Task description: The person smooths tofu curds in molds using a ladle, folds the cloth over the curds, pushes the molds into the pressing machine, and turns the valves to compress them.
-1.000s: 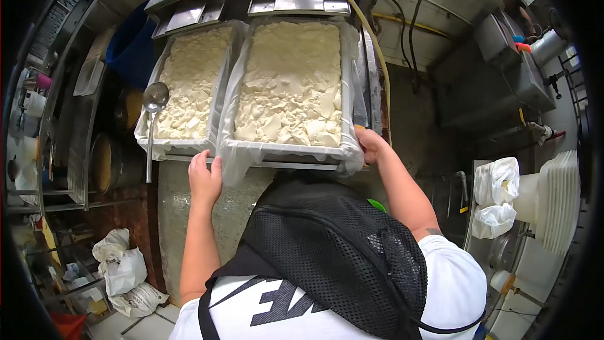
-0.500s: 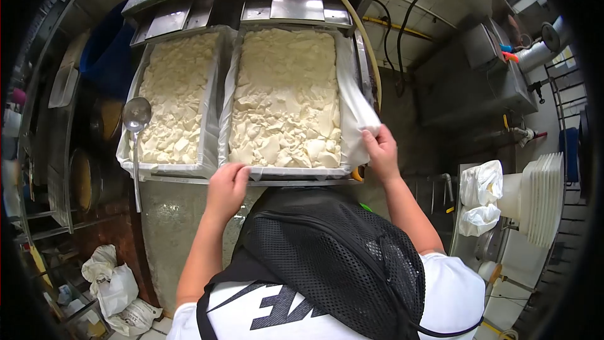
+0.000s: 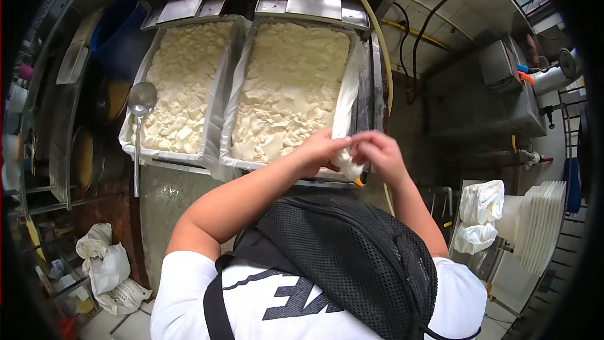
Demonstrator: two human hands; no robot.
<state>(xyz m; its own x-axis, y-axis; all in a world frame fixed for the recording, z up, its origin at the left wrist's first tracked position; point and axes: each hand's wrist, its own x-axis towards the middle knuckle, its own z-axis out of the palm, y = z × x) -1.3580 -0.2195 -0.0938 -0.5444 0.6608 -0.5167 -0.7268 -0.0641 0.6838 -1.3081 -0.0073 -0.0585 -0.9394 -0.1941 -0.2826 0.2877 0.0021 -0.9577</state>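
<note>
Pinches white cloth (image 3: 343, 118) in left hand (image 3: 316, 151), with right hand (image 3: 382, 155) curled against it (grip unclear), at near right corner of right tray (image 3: 244, 164), presumably to control slack.

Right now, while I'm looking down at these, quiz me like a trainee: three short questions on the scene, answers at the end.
1. Which does the spoon lie at: the left tray or the right tray, as seen in the picture?
2. Where do the left hand and right hand come together?
A) at the hose
B) at the cloth by the right tray's near right corner
C) at the blue bin
3. True or false: both trays hold pale, broken chunks.

Key: 1. The left tray, on its left side. 2. B. 3. True.
</note>
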